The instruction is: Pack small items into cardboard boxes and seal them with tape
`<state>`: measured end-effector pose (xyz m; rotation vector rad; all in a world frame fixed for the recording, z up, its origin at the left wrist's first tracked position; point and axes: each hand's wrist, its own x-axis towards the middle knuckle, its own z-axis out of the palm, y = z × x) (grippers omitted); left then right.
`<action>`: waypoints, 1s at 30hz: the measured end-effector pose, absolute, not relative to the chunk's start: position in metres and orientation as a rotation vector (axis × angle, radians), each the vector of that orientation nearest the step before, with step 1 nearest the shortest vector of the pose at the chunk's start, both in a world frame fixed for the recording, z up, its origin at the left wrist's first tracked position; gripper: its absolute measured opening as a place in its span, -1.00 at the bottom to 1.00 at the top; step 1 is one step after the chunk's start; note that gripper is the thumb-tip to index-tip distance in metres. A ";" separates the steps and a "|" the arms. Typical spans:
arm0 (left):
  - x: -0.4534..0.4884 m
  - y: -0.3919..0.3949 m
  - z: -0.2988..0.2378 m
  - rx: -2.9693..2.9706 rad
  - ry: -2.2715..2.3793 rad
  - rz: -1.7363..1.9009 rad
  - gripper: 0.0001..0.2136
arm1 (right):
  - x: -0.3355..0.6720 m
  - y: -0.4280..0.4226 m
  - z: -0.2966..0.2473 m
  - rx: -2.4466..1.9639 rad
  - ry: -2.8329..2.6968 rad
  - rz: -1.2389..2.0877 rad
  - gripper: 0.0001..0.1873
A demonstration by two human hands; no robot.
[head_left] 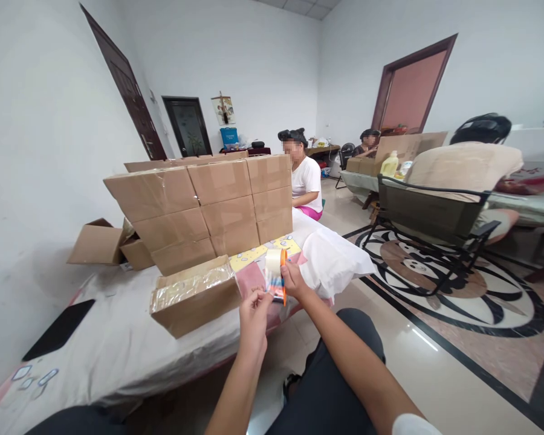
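My right hand (pixel 292 279) is wrapped round the orange side of a tape dispenser (pixel 284 278), which carries a roll of clear tape (pixel 273 261). Close to the dispenser's lower end, my left hand (pixel 255 304) is closed in a pinch; what lies between its fingertips is too small to make out. Both hands are above the table's near edge. Just left of them stands a cardboard box (pixel 199 311) whose top is covered with shiny clear tape.
Stacked cardboard boxes (pixel 229 205) rise behind the near box. A black flat pad (pixel 58 329) lies on the covered table (pixel 118 350) at left, near an open carton (pixel 97 241). White plastic sheeting (pixel 333 254) hangs at right. A person (pixel 307 181) sits beyond; others sit at another table.
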<state>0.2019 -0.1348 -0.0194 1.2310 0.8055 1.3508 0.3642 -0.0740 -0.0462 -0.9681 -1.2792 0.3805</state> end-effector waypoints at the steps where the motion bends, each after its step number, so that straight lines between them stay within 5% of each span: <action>1: 0.202 -0.138 -0.022 1.233 0.807 1.330 -0.67 | 0.367 -0.071 -0.046 -0.975 -1.223 0.381 -0.49; 8: 0.194 -0.143 -0.037 1.256 0.836 1.242 -0.65 | 0.371 -0.064 -0.041 -0.937 -0.921 0.464 -0.37; 30: 0.194 -0.118 -0.079 1.272 1.052 1.212 -0.38 | 0.352 -0.071 -0.042 -0.825 -0.708 0.619 -0.50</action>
